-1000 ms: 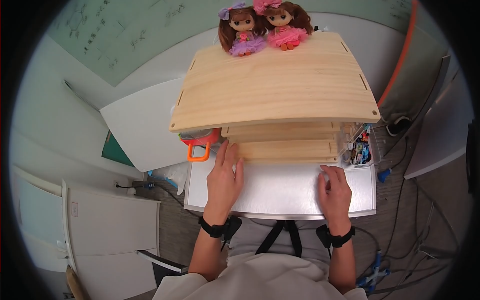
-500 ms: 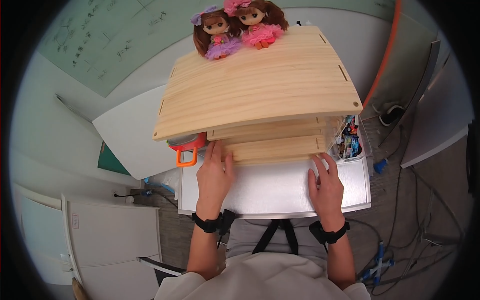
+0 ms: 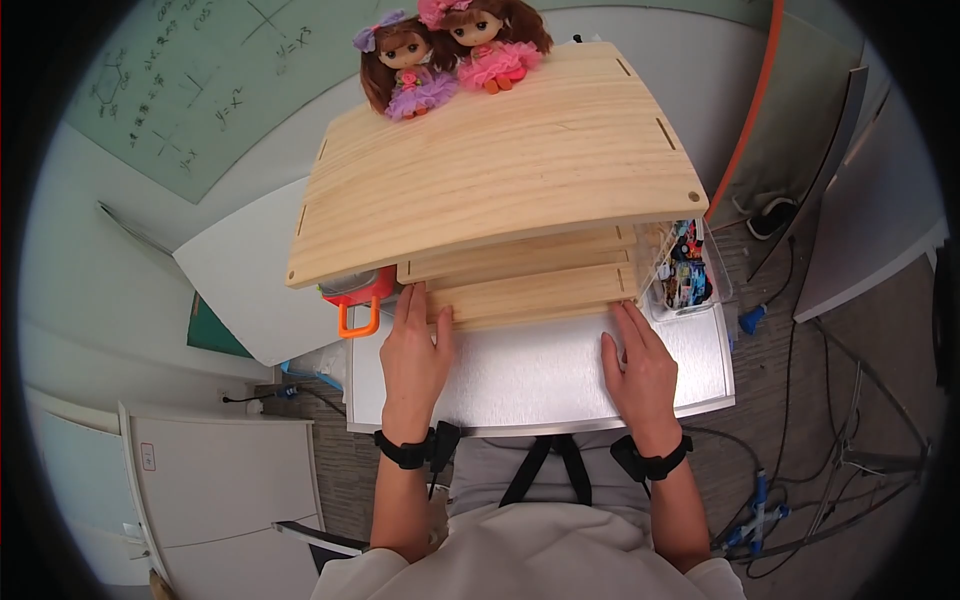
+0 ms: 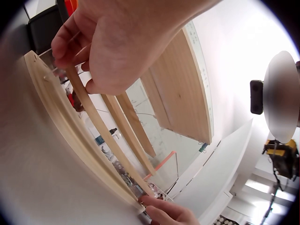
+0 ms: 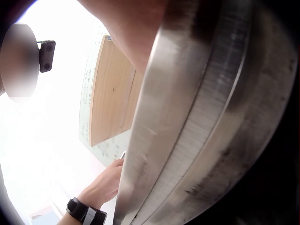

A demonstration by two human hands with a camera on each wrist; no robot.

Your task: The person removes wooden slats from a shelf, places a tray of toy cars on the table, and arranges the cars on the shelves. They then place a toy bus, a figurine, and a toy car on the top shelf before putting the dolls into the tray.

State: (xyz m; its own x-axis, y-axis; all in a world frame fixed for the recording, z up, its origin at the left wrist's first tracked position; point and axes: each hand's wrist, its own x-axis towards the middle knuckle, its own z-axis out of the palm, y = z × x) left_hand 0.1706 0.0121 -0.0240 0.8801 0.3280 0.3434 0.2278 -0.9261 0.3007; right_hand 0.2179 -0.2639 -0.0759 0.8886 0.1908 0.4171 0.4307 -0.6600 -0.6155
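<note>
A wooden stand with a wide top board rises over a silvery metal tabletop. Beneath the top, stepped wooden slats run crosswise, the lowest wooden slat nearest me. My left hand grips the left end of that slat, fingers curled at its end and thumb at its front. In the left wrist view, the left hand covers one end of the slat. My right hand touches the slat's right end with extended fingertips, thumb apart. In the right wrist view the right fingers are hidden behind the table edge.
Two dolls, one in a purple dress and one in a pink dress, sit on the top board's back edge. A red box with an orange handle is at the left. A clear bin of small colourful things stands at the right.
My right hand has moved forward until its fingertips reach the slat's right end. The left hand has settled around the left end. The head view has shifted, moving the scene leftward.
</note>
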